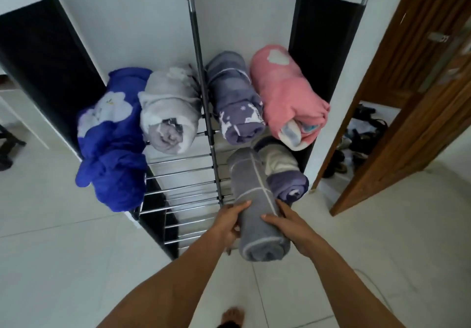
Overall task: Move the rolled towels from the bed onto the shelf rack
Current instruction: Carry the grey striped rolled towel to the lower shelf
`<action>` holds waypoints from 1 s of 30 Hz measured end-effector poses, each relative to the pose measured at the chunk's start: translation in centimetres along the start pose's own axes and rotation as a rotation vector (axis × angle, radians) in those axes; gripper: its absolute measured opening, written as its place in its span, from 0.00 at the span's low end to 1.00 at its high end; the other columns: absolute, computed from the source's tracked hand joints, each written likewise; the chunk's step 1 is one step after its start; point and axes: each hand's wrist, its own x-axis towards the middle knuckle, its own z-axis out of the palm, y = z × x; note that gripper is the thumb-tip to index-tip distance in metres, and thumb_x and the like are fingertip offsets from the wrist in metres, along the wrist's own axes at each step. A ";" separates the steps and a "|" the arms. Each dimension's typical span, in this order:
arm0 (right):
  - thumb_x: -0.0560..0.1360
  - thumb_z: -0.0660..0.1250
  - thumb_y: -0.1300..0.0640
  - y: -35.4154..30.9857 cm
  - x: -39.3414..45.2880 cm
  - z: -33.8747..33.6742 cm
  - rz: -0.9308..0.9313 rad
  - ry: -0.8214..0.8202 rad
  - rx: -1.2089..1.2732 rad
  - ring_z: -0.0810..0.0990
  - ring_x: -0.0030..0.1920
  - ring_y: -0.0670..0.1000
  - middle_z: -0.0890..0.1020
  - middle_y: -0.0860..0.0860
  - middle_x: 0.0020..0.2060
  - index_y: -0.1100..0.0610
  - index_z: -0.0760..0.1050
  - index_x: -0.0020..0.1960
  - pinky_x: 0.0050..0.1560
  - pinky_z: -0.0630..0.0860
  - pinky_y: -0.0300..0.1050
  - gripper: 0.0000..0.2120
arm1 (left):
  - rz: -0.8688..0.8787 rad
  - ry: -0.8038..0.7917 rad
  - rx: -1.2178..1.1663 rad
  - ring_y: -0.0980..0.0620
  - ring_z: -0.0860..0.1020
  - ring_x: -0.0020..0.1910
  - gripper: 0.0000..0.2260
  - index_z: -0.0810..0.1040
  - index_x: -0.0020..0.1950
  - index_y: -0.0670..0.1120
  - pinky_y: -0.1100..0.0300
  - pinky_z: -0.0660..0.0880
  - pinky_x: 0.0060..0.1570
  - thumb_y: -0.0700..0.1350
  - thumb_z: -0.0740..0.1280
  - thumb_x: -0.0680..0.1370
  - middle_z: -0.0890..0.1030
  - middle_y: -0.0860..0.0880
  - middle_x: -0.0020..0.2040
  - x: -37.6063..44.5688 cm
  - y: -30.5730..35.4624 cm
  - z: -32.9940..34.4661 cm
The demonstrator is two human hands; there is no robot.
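Note:
A grey rolled towel with white stripes lies half on a lower tier of the metal shelf rack, its near end sticking out. My left hand grips its left side and my right hand its right side. Beside it on that tier sits a purple and cream roll. On the tier above lie a blue towel, a light grey roll, a purple roll and a pink roll. The bed is out of view.
A wooden door stands open at the right, with shoes on the floor behind it. Black fabric side panels flank the rack. White tiled floor spreads to the left and right. My bare foot shows at the bottom.

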 end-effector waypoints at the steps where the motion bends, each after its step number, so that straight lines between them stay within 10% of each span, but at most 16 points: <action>1: 0.70 0.74 0.52 -0.2 1.6 0.0 0.007 0.003 0.000 0.78 0.60 0.53 0.76 0.51 0.65 0.47 0.64 0.73 0.59 0.75 0.45 0.34 | 0.034 0.037 -0.022 0.41 0.81 0.47 0.18 0.78 0.55 0.39 0.49 0.80 0.46 0.43 0.75 0.68 0.83 0.38 0.52 1.9 0.7 0.2; 10: 0.72 0.69 0.59 0.3 13.3 0.9 -0.015 0.113 0.048 0.77 0.61 0.55 0.78 0.54 0.63 0.52 0.66 0.73 0.64 0.74 0.52 0.31 | 0.302 0.257 -0.046 0.44 0.80 0.44 0.17 0.76 0.55 0.40 0.54 0.79 0.44 0.39 0.75 0.68 0.81 0.37 0.53 13.5 3.1 1.7; 15: 0.75 0.67 0.63 2.2 14.2 1.0 0.108 0.203 0.075 0.77 0.43 0.51 0.79 0.55 0.46 0.62 0.75 0.59 0.37 0.73 0.35 0.13 | 0.295 0.405 0.370 0.40 0.80 0.55 0.28 0.66 0.72 0.43 0.54 0.77 0.52 0.38 0.68 0.73 0.79 0.39 0.60 16.2 4.3 2.2; 22: 0.77 0.66 0.52 4.9 12.9 2.7 0.438 0.171 0.505 0.76 0.42 0.53 0.76 0.58 0.42 0.58 0.73 0.48 0.42 0.74 0.43 0.09 | 0.213 0.416 0.650 0.38 0.74 0.64 0.21 0.66 0.70 0.38 0.53 0.73 0.59 0.39 0.62 0.77 0.72 0.36 0.68 16.5 5.3 2.5; 30: 0.77 0.62 0.65 2.1 14.4 4.5 0.252 0.270 0.460 0.74 0.35 0.47 0.76 0.52 0.36 0.57 0.71 0.51 0.38 0.70 0.41 0.05 | 0.300 0.272 1.051 0.40 0.63 0.74 0.29 0.55 0.77 0.40 0.54 0.63 0.70 0.38 0.60 0.76 0.61 0.38 0.76 14.8 5.0 1.8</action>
